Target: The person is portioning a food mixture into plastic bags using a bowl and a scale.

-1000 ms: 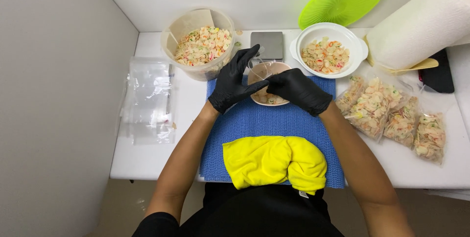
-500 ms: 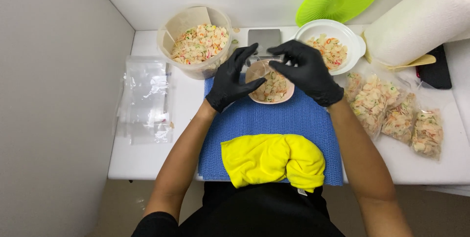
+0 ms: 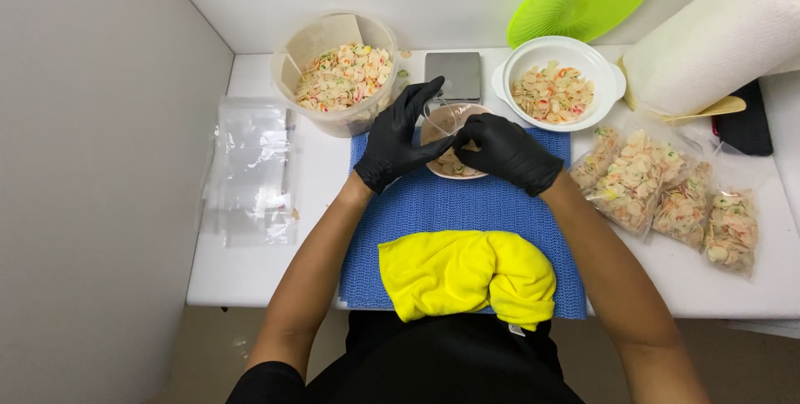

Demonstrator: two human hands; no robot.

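Currently, head view: I see the left hand and right hand, both black-gloved, pinching the mouth of a clear plastic bag between thumb and fingertips over a small bowl on the blue mat. I judge the film thin, limp and slippery, so best gripped at the rim. A tub of coloured chips stands just left.

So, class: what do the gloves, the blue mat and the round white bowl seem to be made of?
Gloves on left hand and right hand: thin black rubber, probably nitrile, with a soft sheen. Blue mat: likely foam mesh, bumpy and matte. White bowl: glossy, plastic or ceramic; cannot tell.
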